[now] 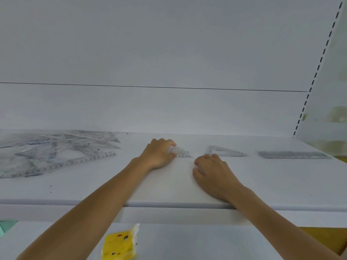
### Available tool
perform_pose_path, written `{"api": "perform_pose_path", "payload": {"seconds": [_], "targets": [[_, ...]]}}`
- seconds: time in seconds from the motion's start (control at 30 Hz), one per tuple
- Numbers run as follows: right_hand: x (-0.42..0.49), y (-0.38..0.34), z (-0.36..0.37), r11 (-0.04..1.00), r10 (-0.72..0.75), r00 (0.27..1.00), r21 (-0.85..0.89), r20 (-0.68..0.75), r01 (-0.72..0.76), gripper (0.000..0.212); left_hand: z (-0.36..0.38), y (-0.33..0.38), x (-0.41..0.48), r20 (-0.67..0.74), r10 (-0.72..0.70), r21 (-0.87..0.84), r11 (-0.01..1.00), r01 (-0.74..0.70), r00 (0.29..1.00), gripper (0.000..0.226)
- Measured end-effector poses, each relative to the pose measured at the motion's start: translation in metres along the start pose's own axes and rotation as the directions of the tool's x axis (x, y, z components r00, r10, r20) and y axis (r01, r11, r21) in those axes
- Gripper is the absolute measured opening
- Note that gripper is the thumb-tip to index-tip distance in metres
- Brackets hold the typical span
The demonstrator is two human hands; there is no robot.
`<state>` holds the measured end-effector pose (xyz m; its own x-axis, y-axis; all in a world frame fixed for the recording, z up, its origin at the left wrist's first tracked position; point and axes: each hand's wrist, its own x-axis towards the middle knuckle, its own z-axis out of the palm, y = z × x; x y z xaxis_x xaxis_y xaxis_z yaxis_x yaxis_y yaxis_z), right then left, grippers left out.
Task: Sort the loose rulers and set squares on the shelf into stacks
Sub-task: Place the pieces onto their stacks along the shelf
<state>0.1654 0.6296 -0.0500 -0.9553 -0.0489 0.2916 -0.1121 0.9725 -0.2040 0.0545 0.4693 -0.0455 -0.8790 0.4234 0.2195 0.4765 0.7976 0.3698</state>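
Note:
A loose heap of clear rulers and set squares (52,152) covers the left part of the white shelf (93,186). My left hand (159,154) grips a small clear set square (181,152) lying flat at mid shelf, fingers curled over its left corner. My right hand (212,173) rests flat on the shelf just right of it, fingers loosely bent, holding nothing. Further right lies another clear set square stack (225,151), and beyond it a stack of straight rulers (293,154).
The shelf's back wall rises close behind the items. A slotted upright (317,70) stands at the right. Below the shelf's front edge lies a yellow cartoon packet (120,243) on a lower shelf. Bare shelf surface lies in front of both hands.

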Motion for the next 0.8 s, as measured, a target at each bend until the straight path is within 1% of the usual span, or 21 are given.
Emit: {"api": "perform_pose_path", "payload": {"seconds": [0.03,0.07,0.13,0.23,0.4,0.5,0.6,0.67,0.8], "targets": [[0.000,0.000,0.000,1.000,-0.004,1.000,0.000,-0.006,0.004,0.031,0.003,0.002,-0.001,0.011,-0.002,0.100,0.995,0.001,1.000,0.036],[0.000,0.001,0.000,1.000,-0.007,1.000,0.001,-0.011,0.007,0.030,0.005,0.004,-0.002,0.014,0.001,0.161,0.987,-0.003,1.000,0.036],[0.000,0.001,0.001,1.000,-0.007,1.000,0.005,-0.012,0.007,0.030,0.006,0.005,-0.004,0.012,0.005,0.186,0.983,-0.008,1.000,0.036],[0.000,0.001,0.001,1.000,-0.001,1.000,0.008,-0.010,0.001,0.030,0.004,0.006,-0.006,0.006,0.001,0.160,0.987,-0.002,1.000,0.038],[0.000,0.001,0.000,1.000,0.002,1.000,0.011,-0.008,-0.002,0.031,0.003,0.006,-0.008,-0.016,0.001,0.087,0.996,0.000,1.000,0.055],[0.000,0.001,0.001,1.000,0.005,1.000,0.006,-0.006,-0.005,0.032,0.002,0.006,-0.008,-0.002,0.034,0.077,0.996,-0.033,0.999,0.052],[0.000,0.002,0.001,1.000,0.012,1.000,0.018,-0.008,-0.012,0.032,0.001,0.006,-0.009,-0.023,0.014,0.072,0.997,-0.012,1.000,0.052],[0.001,0.003,0.001,0.999,0.026,1.000,0.038,-0.015,-0.025,0.032,-0.001,0.003,-0.011,-0.066,0.013,0.065,0.998,-0.008,0.998,0.052],[0.004,0.003,-0.005,0.998,0.039,0.999,0.060,-0.013,-0.038,0.034,-0.010,0.001,-0.017,-0.225,0.032,-0.020,0.999,-0.037,0.974,0.044]]}}
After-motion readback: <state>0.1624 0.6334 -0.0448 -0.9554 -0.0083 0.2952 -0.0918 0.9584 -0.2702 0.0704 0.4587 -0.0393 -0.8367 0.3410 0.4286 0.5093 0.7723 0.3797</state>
